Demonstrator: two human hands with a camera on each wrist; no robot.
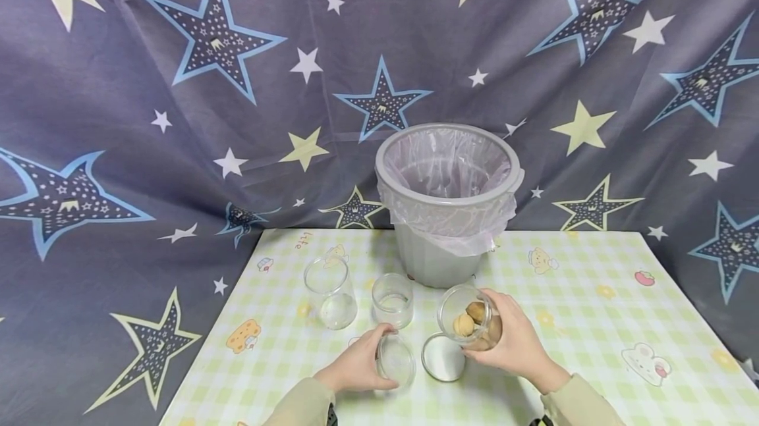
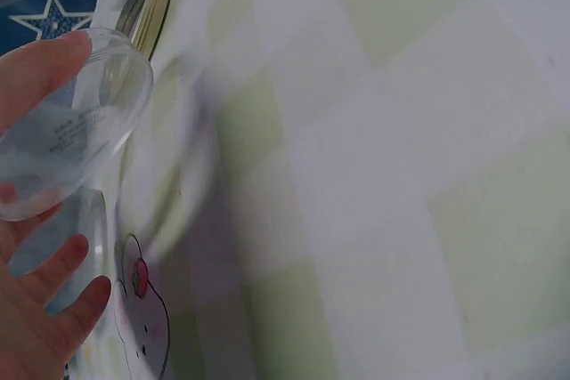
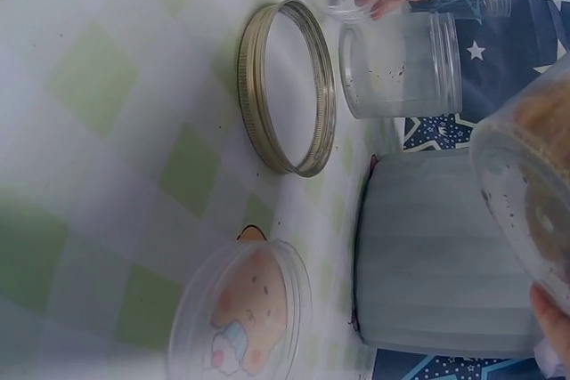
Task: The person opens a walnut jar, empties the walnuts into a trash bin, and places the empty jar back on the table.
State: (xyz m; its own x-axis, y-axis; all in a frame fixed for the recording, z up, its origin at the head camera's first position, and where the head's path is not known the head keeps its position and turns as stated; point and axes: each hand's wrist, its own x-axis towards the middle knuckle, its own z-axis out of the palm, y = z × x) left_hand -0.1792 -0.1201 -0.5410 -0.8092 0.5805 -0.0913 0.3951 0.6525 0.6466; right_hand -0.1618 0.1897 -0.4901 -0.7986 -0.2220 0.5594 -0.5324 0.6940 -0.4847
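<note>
My left hand (image 1: 358, 363) grips a clear jar (image 1: 396, 361) near the front of the table, thumb and fingers on opposite sides. In the left wrist view this clear jar (image 2: 85, 122) is tilted and looks empty. My right hand (image 1: 514, 340) holds another clear jar (image 1: 458, 301), its mouth leaning left, with several walnuts (image 1: 464, 324) inside. Between the hands a gold-rimmed lid (image 1: 443, 357) lies flat. Just behind the left hand stands a short clear jar (image 1: 393, 304), and a taller clear jar (image 1: 332, 291) is to its left.
At the back stands a grey bin (image 1: 435, 261) with a pinkish plastic liner (image 1: 468, 228) folded over its rim. A clear round lid or shallow dish (image 3: 245, 318) lies on the checked tablecloth (image 1: 593, 327). A starry curtain (image 1: 308, 195) hangs behind the table.
</note>
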